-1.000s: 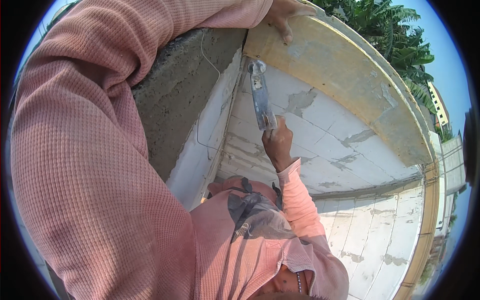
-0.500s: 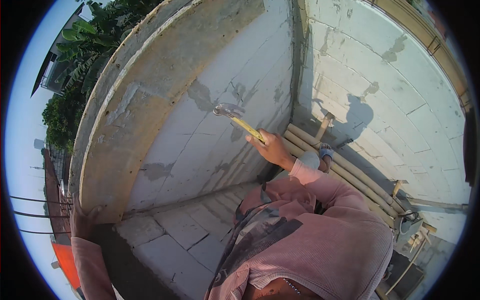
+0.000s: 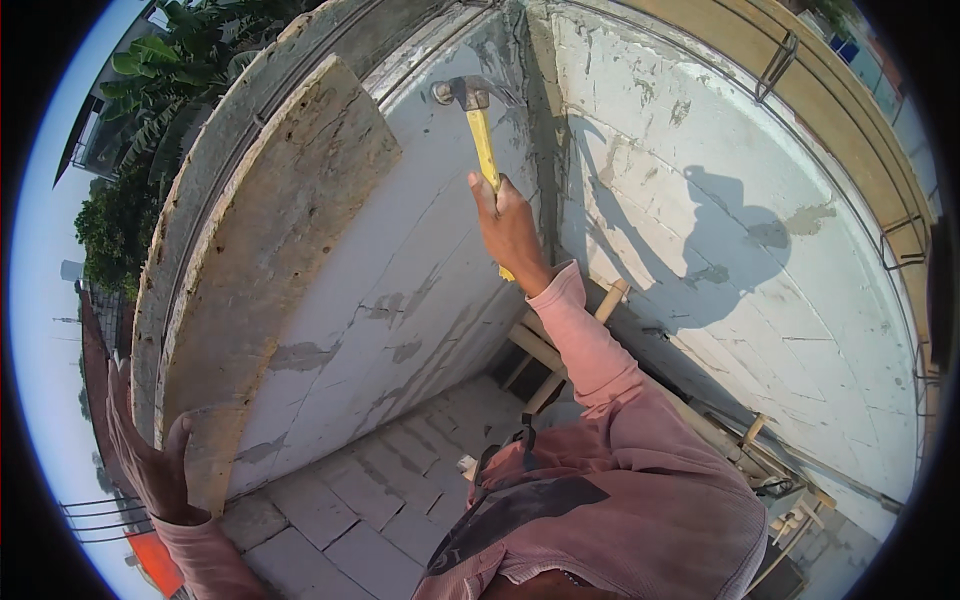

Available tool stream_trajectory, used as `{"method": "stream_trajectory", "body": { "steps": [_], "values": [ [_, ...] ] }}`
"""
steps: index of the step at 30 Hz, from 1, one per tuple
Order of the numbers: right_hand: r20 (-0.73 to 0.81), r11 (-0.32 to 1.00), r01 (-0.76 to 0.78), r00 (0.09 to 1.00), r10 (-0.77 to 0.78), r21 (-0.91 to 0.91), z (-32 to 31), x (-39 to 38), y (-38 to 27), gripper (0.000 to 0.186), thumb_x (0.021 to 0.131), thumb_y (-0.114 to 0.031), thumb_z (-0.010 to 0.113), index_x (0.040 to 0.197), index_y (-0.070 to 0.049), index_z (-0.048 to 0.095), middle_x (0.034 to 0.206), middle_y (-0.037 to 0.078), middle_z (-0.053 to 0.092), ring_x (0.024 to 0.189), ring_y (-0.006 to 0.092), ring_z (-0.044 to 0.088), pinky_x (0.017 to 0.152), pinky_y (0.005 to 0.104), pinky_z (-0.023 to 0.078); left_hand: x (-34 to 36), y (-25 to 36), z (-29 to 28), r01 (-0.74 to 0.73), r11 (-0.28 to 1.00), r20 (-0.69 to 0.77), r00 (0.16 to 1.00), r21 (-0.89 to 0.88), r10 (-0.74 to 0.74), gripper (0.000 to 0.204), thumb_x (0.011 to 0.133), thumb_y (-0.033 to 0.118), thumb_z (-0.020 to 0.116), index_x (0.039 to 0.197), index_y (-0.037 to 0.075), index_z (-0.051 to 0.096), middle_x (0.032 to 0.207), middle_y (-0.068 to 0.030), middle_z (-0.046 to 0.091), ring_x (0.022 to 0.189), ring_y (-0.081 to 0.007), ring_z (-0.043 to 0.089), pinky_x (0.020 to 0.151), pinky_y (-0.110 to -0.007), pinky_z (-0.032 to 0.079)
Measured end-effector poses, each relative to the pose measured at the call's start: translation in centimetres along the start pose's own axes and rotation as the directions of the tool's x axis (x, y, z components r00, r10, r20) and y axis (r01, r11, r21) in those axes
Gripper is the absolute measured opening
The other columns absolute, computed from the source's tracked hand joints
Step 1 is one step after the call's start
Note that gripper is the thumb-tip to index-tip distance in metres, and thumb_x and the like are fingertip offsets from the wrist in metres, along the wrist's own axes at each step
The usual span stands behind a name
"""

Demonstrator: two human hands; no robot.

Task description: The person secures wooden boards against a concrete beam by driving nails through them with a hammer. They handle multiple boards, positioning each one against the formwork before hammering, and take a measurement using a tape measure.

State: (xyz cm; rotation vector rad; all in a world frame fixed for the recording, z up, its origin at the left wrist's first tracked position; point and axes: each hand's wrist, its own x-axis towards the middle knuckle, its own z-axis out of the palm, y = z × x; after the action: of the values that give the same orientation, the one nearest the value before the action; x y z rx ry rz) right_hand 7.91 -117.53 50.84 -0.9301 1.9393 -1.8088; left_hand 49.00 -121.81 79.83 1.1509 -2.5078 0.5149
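Observation:
A claw hammer with a yellow handle is gripped in my right hand, raised upright, its metal head in front of the block wall. To the left, my left hand is open, fingers stretched upward and thumb apart, at the lower end of a long, stained formwork board. Whether its palm presses on the board's edge I cannot tell. The board lies along the top of the block wall, its far end tilted away from it.
Behind the board runs a second board, with steel bars between them at the wall top. A second block wall meets the first at a corner. Bamboo poles form a scaffold below. More steel bars stick out at far left.
My right hand has lifted the hammer up and away. My left hand has come off its grip and opened. The near board's far end now stands apart from the wall top, showing bars behind.

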Motion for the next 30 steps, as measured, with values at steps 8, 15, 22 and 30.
{"method": "stream_trajectory", "body": {
  "steps": [8, 15, 22, 30],
  "values": [
    [0.310, 0.996, -0.063, 0.947, 0.079, -0.061, -6.4, 2.4, -1.3, 0.045, 0.103, -0.041, 0.054, 0.085, 0.000, 0.050, 0.056, 0.016, 0.048, 0.047, 0.0298, 0.051, 0.049, 0.0391, 0.040, 1.4, -1.1, 5.6, 0.359, 0.933, 0.225, 0.909, 0.004, -0.351, 0.071, 0.073, 0.025, 0.087, 0.133, 0.003, 0.056, 0.137, -0.0166, 0.060, 0.123, -0.0356, 0.059, 0.102, -0.042, 0.047],
    [0.284, 0.974, 0.057, 0.959, 0.007, -0.218, -11.7, 5.2, -3.2, 0.049, 0.103, -0.043, 0.053, 0.092, 0.004, 0.058, 0.065, 0.021, 0.056, 0.058, 0.0350, 0.058, 0.058, 0.0418, 0.045, 2.3, -1.2, 5.7, 0.266, 0.962, 0.174, 0.946, 0.062, -0.273, 0.068, 0.067, 0.038, 0.089, 0.121, 0.006, 0.061, 0.140, -0.0137, 0.059, 0.125, -0.0331, 0.058, 0.100, -0.044, 0.048],
    [0.328, 0.956, 0.194, 0.938, -0.115, -0.219, -6.8, 6.5, -4.7, 0.058, 0.103, -0.051, 0.047, 0.090, 0.004, 0.059, 0.066, 0.011, 0.051, 0.062, 0.0246, 0.048, 0.063, 0.0385, 0.043, 0.9, 0.4, 4.5, 0.298, 0.919, 0.061, 0.944, 0.260, -0.323, 0.070, 0.070, 0.052, 0.082, 0.126, 0.017, 0.060, 0.135, -0.0091, 0.061, 0.132, -0.0279, 0.051, 0.109, -0.045, 0.038],
    [0.380, 0.945, 0.157, 0.924, -0.038, -0.286, -6.6, 7.2, -1.8, 0.061, 0.104, -0.051, 0.047, 0.104, 0.008, 0.061, 0.078, 0.018, 0.060, 0.071, 0.0319, 0.057, 0.070, 0.0417, 0.046, 0.4, 3.6, 7.5, 0.432, 0.747, -0.201, 0.901, 0.506, -0.385, 0.080, 0.078, 0.075, 0.062, 0.139, 0.024, 0.050, 0.138, -0.0035, 0.054, 0.134, -0.0247, 0.048, 0.120, -0.047, 0.029]
  ]
}}
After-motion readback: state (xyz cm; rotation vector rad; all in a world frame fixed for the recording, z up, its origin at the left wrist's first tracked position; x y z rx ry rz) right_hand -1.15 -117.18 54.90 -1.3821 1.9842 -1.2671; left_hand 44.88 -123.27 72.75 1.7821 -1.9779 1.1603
